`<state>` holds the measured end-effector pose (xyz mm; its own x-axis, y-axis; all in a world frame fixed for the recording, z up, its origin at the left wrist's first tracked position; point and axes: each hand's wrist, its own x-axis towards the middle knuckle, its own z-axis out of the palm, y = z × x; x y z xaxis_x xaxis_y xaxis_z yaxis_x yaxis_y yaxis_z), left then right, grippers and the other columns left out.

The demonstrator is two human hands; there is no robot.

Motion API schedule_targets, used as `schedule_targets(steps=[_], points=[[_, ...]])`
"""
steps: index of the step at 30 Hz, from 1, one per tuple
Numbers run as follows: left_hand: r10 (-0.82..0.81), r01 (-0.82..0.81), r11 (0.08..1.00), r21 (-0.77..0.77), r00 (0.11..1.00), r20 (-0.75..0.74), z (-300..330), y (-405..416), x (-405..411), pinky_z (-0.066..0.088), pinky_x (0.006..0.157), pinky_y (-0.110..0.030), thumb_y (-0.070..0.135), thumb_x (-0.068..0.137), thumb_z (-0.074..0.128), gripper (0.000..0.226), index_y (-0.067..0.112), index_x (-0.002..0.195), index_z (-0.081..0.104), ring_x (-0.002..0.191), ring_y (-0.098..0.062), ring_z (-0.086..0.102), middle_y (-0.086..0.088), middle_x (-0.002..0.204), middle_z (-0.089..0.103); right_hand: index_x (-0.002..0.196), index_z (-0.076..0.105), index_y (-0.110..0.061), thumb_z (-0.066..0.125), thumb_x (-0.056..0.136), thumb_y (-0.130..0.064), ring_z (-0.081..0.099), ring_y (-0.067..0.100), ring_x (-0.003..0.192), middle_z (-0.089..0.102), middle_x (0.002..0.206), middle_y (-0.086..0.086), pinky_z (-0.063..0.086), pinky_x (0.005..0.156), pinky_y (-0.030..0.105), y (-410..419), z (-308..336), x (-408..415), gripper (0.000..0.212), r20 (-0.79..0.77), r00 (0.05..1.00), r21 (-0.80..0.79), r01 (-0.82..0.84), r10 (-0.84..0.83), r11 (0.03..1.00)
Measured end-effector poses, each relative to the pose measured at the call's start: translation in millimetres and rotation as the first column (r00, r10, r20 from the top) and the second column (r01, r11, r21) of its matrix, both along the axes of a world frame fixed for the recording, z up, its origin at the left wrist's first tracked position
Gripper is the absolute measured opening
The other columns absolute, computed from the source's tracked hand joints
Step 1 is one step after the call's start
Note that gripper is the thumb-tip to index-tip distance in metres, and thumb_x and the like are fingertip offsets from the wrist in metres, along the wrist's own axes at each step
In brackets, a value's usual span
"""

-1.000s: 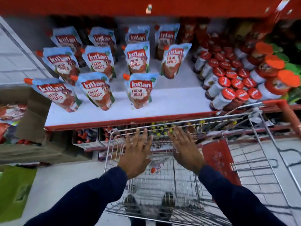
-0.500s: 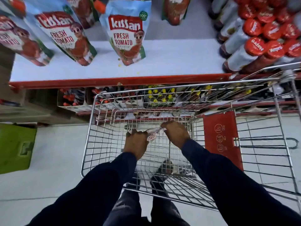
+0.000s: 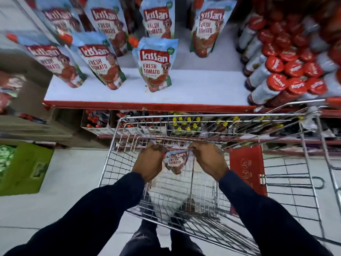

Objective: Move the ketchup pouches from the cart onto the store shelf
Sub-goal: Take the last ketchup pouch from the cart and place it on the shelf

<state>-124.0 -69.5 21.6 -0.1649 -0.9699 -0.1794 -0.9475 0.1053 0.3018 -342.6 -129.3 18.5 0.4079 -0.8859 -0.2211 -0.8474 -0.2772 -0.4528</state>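
At the bottom of the frame two dark sleeves reach up into the wire cart (image 3: pixel 118 163). At centre, the left hand (image 3: pixel 150 161) and right hand (image 3: pixel 209 158) hold one ketchup pouch (image 3: pixel 175 161) between them above the cart floor, fingers curled closed on its upper corners. Beyond, across the upper frame, the white shelf (image 3: pixel 203 89) carries upright pouches (image 3: pixel 155 65) at left and centre, with red-capped bottles (image 3: pixel 273 85) at upper right.

My left hand (image 3: pixel 150 161) and right hand (image 3: pixel 209 159) cover held pouch (image 3: pixel 175 160) top corners; bottles (image 3: pixel 295 58) far right of hands blurred, cut off.
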Motion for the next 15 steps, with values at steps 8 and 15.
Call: schedule_targets(steps=[8,15], points=[[-0.049,0.038,0.964,-0.262,0.998,-0.036,106.5,-32.5,7.7,0.052,0.085,-0.040,0.002,0.073,0.074,0.050,0.021,0.117,0.059,0.100,-0.024,0.052,-0.003,0.108,0.065,0.102,0.064,-0.034,0.053,0.097,-0.028,0.066,0.014,0.078,0.071,0.088,-0.008,0.055,0.069,0.035,-20.2,123.4,-13.7,0.013,0.175,0.985,-0.233,0.053,-0.012,0.971],[-0.079,0.037,0.926,-0.377,0.992,-0.097,187.5,-81.6,2.9,0.056,0.080,-0.043,-0.007,0.071,0.067,0.053,0.020,0.116,0.061,0.110,-0.027,0.049,-0.002,0.115,0.065,0.100,0.067,-0.032,0.055,0.097,-0.032,0.065,0.012,0.089,0.073,0.098,-0.013,0.048,0.069,0.031,-64.5,190.8,-23.4,0.012,0.253,0.967,-0.377,0.110,-0.012,0.920]])
